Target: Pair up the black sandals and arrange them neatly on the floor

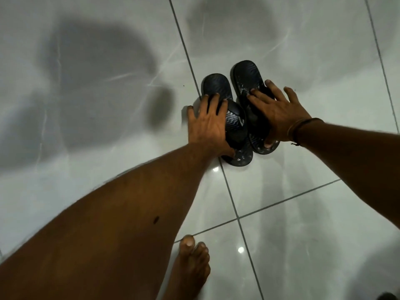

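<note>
Two black sandals with wavy-patterned footbeds lie side by side on the glossy white tile floor (303, 94), toes pointing away from me. The left sandal (216, 86) sits a little nearer than the right sandal (245, 75). My left hand (206, 124) grips the left sandal over its strap, thumb down at the heel side. My right hand (275, 113) presses on the right sandal's strap, fingers spread and thumb curled under near the heel. The straps are mostly hidden by my hands.
My bare foot (191, 263) stands on the tiles near the bottom centre. Dark grout lines cross the floor. Large shadows fall on the tiles to the left. A dark object shows at the bottom right corner (387, 296).
</note>
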The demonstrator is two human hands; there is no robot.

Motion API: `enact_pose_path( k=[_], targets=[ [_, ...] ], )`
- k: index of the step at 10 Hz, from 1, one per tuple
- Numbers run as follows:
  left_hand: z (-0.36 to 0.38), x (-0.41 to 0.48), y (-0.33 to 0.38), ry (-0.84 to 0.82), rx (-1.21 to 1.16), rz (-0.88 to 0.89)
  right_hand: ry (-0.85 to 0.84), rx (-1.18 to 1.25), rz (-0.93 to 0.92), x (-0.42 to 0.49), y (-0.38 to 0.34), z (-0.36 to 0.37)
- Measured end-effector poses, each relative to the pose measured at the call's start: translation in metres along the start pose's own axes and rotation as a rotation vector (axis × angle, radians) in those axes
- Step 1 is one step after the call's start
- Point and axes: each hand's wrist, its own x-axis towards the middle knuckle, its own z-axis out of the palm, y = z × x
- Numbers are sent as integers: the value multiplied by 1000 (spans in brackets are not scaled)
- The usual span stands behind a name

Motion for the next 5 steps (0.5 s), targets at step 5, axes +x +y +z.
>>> enact_pose_path(
  k=[5],
  targets=[
    [-33, -24, -2, 19, -17, -17, -36, -43, 29, -26, 3, -28]
  ],
)
